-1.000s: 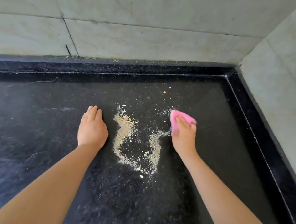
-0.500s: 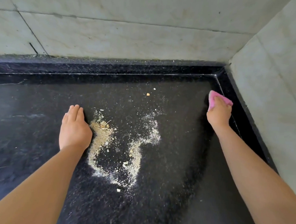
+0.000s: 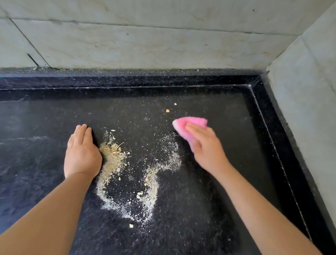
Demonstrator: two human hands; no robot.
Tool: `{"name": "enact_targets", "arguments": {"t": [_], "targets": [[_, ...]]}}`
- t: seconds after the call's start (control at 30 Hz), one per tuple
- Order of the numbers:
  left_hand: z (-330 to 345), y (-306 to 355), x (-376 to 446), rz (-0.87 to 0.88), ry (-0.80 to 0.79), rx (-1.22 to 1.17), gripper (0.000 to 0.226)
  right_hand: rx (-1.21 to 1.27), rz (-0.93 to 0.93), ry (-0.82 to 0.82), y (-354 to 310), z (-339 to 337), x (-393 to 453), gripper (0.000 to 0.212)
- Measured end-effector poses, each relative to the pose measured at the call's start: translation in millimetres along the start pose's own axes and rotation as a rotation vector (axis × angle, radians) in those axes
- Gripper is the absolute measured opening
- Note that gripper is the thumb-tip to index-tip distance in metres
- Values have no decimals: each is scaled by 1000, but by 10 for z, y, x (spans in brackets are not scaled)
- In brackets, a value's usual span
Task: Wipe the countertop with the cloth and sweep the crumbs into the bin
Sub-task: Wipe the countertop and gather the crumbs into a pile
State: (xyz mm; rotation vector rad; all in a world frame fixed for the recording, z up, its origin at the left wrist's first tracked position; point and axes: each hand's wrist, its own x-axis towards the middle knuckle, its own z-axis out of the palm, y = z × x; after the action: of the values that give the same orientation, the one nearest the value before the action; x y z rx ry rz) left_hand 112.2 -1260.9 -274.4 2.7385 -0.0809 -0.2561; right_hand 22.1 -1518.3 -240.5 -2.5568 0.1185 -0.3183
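Observation:
A U-shaped trail of beige crumbs [image 3: 114, 163] lies on the black speckled countertop [image 3: 29, 160]. My left hand [image 3: 82, 153] rests flat on the counter, fingers straight, its edge against the left side of the crumbs. My right hand [image 3: 204, 147] presses a folded pink cloth [image 3: 188, 124] onto the counter just right of the crumb trail's right arm [image 3: 170, 158]. A single orange crumb [image 3: 167, 110] and a small white one [image 3: 175, 104] lie farther back. No bin is in view.
The counter ends in a raised black rim [image 3: 127, 82] along the back and along the right side [image 3: 273, 131]. Pale marble wall tiles [image 3: 147, 40] rise behind it and on the right [image 3: 317, 94], forming a corner at the back right.
My right hand with the cloth went out to the right rim, then came back left to the crumbs' right side. My left hand stayed flat beside the crumbs.

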Motion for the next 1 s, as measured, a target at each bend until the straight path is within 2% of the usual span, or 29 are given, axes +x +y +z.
{"name": "enact_targets", "arguments": {"t": [0.07,0.13,0.27,0.4,0.5,0.6,0.7,0.77,0.8,0.87,0.93,1.0], "targets": [[-4,11,-3,-2,2,2,47,-35,70,144,179,-240,184,13],[-2,12,-2,-6,1,1,47,-134,250,215,512,-429,363,6],[3,12,2,-14,8,-4,46,-342,626,92,1139,-560,420,16],[5,0,10,-12,6,-7,46,-358,704,148,1248,-461,299,21],[-2,-3,9,-7,3,-10,45,-259,797,209,1093,-376,197,24],[-11,3,0,-6,3,-15,45,-244,740,201,722,-143,118,22],[-5,3,2,4,11,-19,45,-147,475,112,208,227,105,18],[-2,0,0,7,14,-20,45,43,360,26,-69,348,122,27],[0,1,-3,11,15,-21,45,121,366,6,-163,328,156,34],[-2,4,-11,18,13,-21,45,166,417,83,-194,186,300,36],[-10,-4,4,21,19,-20,45,124,470,155,-32,42,511,29],[-8,-11,12,29,27,-20,46,24,530,135,235,-10,714,26]]}}
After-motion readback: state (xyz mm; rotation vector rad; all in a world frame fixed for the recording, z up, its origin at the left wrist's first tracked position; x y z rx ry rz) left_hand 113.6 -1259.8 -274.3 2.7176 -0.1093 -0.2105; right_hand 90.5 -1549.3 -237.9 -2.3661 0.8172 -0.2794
